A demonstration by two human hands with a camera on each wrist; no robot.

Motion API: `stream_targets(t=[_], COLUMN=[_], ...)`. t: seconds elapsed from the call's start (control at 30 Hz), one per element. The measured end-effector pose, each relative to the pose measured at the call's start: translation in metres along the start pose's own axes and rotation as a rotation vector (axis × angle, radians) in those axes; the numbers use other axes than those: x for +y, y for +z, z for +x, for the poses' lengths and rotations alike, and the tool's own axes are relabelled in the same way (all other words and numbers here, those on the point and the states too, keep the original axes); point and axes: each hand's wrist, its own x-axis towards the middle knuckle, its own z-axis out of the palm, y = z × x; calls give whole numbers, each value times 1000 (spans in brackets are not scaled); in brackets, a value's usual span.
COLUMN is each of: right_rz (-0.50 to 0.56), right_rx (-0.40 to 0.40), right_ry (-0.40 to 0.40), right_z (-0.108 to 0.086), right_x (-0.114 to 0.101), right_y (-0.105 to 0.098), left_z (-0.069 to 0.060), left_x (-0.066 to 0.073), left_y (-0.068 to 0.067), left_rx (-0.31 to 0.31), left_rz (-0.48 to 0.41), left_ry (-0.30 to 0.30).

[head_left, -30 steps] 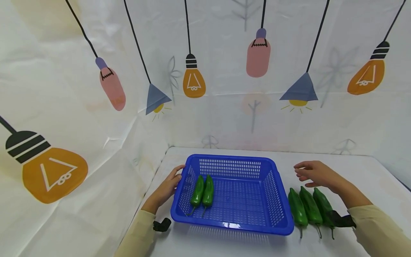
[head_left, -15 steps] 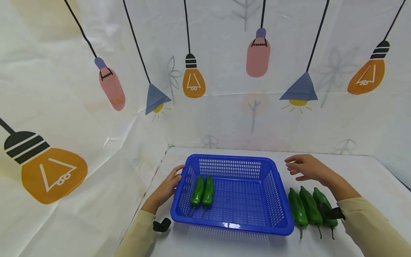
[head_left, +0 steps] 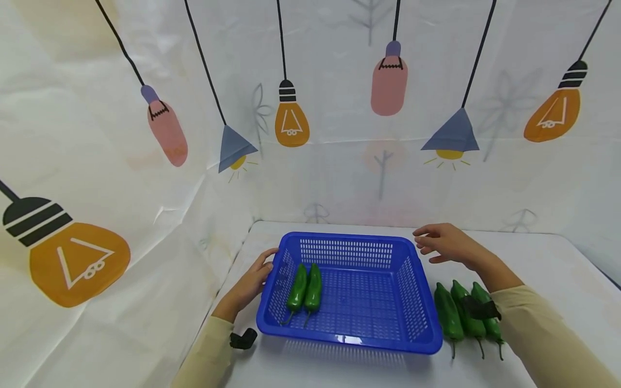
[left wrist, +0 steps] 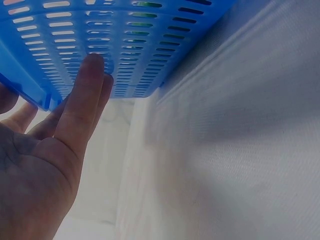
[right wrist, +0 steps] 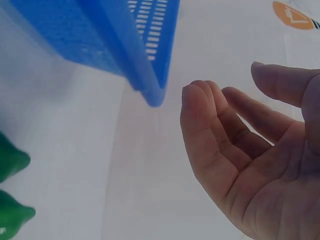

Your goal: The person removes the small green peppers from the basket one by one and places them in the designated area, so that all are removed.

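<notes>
On the table stands a blue plastic basket point(head_left: 349, 344) with slotted sides. Two green peppers point(head_left: 313, 291) lie side by side in its left part, stems toward the near edge. My left hand point(head_left: 248, 285) rests against the basket's left side; in the left wrist view its extended fingers point(left wrist: 80, 112) touch the slotted outer wall under the rim. Near the far right corner of the basket hovers my right hand point(head_left: 451, 245), holding nothing, its fingers loosely bent. Right of the basket, three more green peppers point(head_left: 448, 312) lie in a row, partly covered by the right forearm and its black strap.
The white table point(head_left: 543, 269) reaches back to a white sheet point(head_left: 339, 183) printed with hanging lamps. A similar sheet point(head_left: 160, 258) rises close to the left arm. Black wrist pieces sit on both arms, the left one point(head_left: 243, 338) near the basket's front left corner.
My right hand has moved left and slightly away from me, from above the loose peppers to the basket's far right corner. The left hand, basket and peppers stay in place.
</notes>
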Motion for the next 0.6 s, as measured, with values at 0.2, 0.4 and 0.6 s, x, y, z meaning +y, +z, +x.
stream_targets(t=[0.2,0.4,0.6], right_rz=[42,67,73], right_rx=[-31,-52,-66], right_ry=[-34,-63,-74], right_z=[9,17,26], right_x=[-12,-25,-33], right_y=[10,22,30], left_z=[-1,-1,-2], left_x=[2,2,3], left_y=[1,2,2], left_rx=[18,19,16], left_rz=[-2,1,9], left_ry=[-6,-2,4])
